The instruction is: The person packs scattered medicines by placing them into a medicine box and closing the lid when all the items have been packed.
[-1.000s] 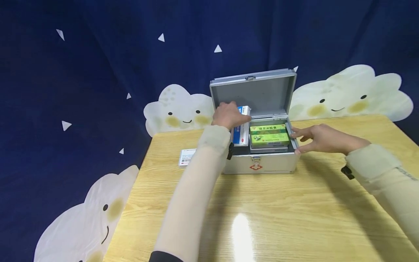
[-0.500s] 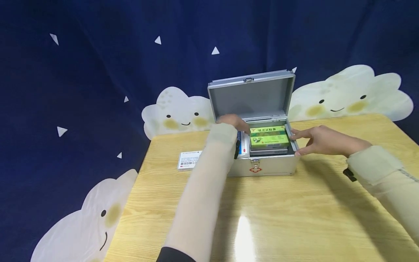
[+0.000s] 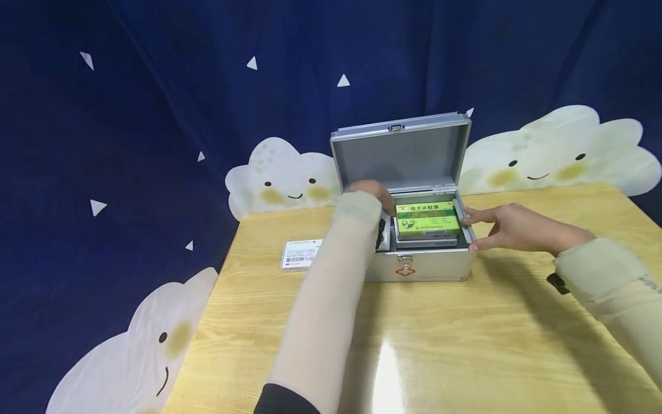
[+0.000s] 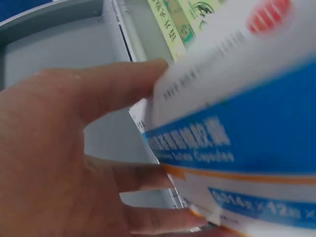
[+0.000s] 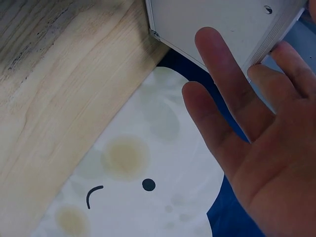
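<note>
An aluminium first-aid case [image 3: 434, 268] with a red cross stands on the table, its lid [image 3: 400, 158] raised. My left hand [image 3: 371, 192] reaches into the case's left side. In the left wrist view its thumb and fingers grip opposite edges of a blue-and-white medicine box [image 4: 256, 133], mostly hidden by the arm in the head view. Beside it, a green medicine box [image 3: 426, 220] lies on top of another box inside the case. My right hand [image 3: 522, 226] touches the right wall with thumb and index finger spread; other fingers extend along the outside [image 5: 222, 64].
Left of the case, a white medicine box [image 3: 300, 256] lies flat on the wooden table [image 3: 445, 333], partly covered by the left forearm. A dark blue curtain [image 3: 289, 103] with smiling clouds hangs close behind the case and along the left side.
My left hand has lowered the blue-and-white medicine box into the left part of the case, where it had stood higher. The right hand stays at the right wall.
</note>
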### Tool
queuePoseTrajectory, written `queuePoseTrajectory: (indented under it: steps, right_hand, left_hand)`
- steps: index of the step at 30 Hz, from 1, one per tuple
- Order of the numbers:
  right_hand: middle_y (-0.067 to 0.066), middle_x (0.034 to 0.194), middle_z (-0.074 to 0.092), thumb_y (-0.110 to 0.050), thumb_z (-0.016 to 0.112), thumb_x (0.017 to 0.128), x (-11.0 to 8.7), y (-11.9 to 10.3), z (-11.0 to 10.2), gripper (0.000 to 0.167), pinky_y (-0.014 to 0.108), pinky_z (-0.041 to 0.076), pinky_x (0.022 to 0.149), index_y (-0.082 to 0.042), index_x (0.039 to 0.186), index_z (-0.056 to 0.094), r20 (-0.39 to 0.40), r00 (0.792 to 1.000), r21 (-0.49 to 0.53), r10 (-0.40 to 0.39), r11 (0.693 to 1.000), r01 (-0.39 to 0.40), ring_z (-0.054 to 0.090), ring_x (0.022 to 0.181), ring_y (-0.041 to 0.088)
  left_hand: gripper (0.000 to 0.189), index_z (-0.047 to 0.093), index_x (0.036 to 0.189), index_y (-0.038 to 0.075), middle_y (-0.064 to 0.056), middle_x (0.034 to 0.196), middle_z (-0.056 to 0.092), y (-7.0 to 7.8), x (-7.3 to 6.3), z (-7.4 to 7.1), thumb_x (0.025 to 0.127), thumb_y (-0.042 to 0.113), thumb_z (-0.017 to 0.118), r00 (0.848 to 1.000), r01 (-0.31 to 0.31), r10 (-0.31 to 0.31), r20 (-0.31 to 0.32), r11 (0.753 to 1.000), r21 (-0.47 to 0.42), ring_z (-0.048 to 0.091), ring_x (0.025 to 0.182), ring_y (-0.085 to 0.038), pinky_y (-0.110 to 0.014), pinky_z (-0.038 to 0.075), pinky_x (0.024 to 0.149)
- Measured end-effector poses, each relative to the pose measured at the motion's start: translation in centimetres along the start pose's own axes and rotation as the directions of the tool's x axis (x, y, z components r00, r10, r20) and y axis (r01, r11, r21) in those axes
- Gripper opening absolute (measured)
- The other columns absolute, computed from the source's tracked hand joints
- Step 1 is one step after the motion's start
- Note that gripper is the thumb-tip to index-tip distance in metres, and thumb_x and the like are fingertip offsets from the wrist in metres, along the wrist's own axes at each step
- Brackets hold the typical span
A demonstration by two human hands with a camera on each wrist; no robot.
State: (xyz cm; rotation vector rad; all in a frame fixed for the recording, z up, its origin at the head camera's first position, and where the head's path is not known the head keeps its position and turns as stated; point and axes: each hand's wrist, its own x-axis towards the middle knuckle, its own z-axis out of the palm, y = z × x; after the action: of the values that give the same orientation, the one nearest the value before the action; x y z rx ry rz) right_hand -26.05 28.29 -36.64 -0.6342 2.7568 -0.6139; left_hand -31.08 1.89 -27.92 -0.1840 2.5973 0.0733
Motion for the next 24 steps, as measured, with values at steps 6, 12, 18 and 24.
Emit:
queuePoseTrajectory:
  steps: [6,12,18,24]
  right_hand:
    - [0.017,0.155,0.040,-0.060,0.076,0.076,-1.0,0.3,0.5,0.082,0.025,0.053,0.069,-0.010,0.138,0.059,0.001,1.000,-0.013,0.017,1.000,-0.017,0.069,0.078,0.002]
    - [0.017,0.154,0.041,-0.062,0.076,0.075,-0.8,0.0,0.1,0.084,0.027,0.053,0.069,-0.011,0.138,0.059,-0.010,1.000,-0.015,0.017,1.000,-0.017,0.070,0.081,0.005]
    - [0.018,0.156,0.037,-0.062,0.076,0.074,-0.6,-0.1,0.0,0.085,0.029,0.054,0.070,-0.010,0.139,0.059,0.004,0.999,0.004,0.033,0.999,-0.033,0.071,0.084,0.009]
    - [0.017,0.155,0.039,-0.060,0.077,0.075,-0.9,0.6,0.2,0.082,0.027,0.054,0.070,-0.011,0.138,0.059,-0.025,0.999,0.009,0.032,0.999,-0.031,0.071,0.084,0.008]
  left_hand:
    - [0.036,0.070,0.122,0.027,0.005,0.141,0.057,1.7,0.0,1.6,0.088,0.038,0.071,0.995,-0.048,0.055,-0.077,0.995,0.085,0.054,0.124,-0.011,-0.023,0.050,0.100]
    - [0.032,0.069,0.121,0.034,0.012,0.144,0.055,2.6,-0.3,1.2,0.089,0.035,0.069,0.994,-0.080,0.088,-0.072,0.991,0.103,0.053,0.126,-0.008,-0.023,0.049,0.102]
    - [0.032,0.070,0.122,0.031,0.009,0.141,0.058,2.2,-0.4,0.8,0.090,0.030,0.071,0.998,-0.065,0.065,-0.028,0.998,-0.016,0.057,0.122,-0.011,-0.026,0.053,0.099]
    - [0.038,0.068,0.125,0.030,0.009,0.140,0.059,2.0,-0.3,0.7,0.088,0.031,0.074,0.997,-0.076,0.076,-0.001,0.997,-0.015,0.060,0.118,-0.010,-0.025,0.053,0.097]
